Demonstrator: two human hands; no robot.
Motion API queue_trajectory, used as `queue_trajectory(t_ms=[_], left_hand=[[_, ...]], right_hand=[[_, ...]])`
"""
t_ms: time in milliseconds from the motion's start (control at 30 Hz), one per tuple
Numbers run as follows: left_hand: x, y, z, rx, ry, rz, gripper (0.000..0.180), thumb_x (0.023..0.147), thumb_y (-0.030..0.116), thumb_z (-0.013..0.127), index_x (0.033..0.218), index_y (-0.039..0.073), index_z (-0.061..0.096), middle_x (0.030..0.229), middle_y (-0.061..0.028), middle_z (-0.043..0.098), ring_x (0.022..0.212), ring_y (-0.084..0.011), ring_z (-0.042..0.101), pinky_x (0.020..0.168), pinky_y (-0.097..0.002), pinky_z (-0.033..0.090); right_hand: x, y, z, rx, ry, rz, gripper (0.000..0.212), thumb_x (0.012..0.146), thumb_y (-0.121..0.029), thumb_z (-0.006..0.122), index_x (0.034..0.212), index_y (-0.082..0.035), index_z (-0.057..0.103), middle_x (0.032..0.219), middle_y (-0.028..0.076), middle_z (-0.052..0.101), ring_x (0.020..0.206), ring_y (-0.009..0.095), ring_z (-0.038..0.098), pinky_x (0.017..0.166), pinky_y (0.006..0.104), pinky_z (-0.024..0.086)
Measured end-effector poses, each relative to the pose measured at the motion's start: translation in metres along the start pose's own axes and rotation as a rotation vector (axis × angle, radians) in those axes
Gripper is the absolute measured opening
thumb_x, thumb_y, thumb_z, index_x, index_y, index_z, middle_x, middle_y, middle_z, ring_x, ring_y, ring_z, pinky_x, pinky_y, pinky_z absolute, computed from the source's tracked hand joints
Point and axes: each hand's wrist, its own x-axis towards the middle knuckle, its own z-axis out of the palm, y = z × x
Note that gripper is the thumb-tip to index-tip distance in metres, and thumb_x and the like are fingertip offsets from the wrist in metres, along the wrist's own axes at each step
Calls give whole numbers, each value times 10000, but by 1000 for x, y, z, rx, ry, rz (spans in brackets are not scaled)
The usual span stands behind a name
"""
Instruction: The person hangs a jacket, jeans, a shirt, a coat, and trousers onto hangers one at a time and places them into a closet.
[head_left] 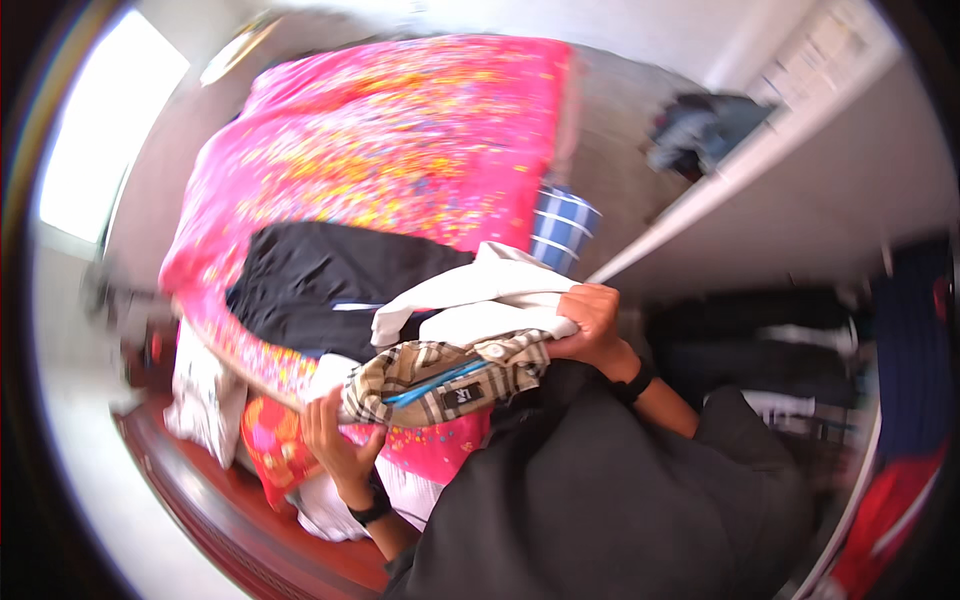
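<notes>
A white and beige checked shirt (405,375) is stretched between my hands, its checked collar facing me. Inside the collar shows a blue hanger (440,383), partly covered by the cloth. My right hand (590,325) is closed on the shirt's white part at the right shoulder. At the opposite shoulder, my left hand (340,445) grips the cloth's edge between fingers and thumb. Just beyond the shirt, a black garment (325,275), which looks like trousers, lies on the bed.
A bright pink flowered cover (400,140) spreads over the bed. Blue checked cloth (565,228) lies at its right edge. Pillows (270,445) rest by the reddish-brown headboard (210,500). An open door panel (800,200) and shelves of dark clothes (750,370) stand to the right.
</notes>
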Motion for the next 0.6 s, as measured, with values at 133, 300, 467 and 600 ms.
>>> queue_trajectory(t_ms=[133,300,467,600], left_hand=[[-23,9,43,-201,24,90,330,673,217,724,698,18,463,620,-117,444,533,-289,465,500,-373,347],[49,97,74,-313,2,578,513,764,445,734,656,47,428,596,-109,382,507,-303,447,463,-385,316],[80,185,99,-517,-185,846,421,696,314,829,666,25,523,585,-107,483,506,-289,508,486,-366,380],[74,273,116,-822,-438,783,327,618,132,886,851,-9,705,737,-135,698,631,-245,661,607,-315,499]], right_hand=[[-71,-20,-85,-75,69,224,457,561,-427,839,585,-84,539,546,88,520,510,279,562,500,367,431],[-175,-37,-165,126,2,813,281,679,-229,778,785,7,668,647,85,643,569,108,598,529,278,458],[-247,-93,-222,314,48,1098,296,782,-260,741,882,16,703,710,52,669,676,77,605,604,251,467],[-308,-148,-235,464,241,1284,408,814,-382,728,941,6,706,806,65,696,728,116,620,650,271,473]])
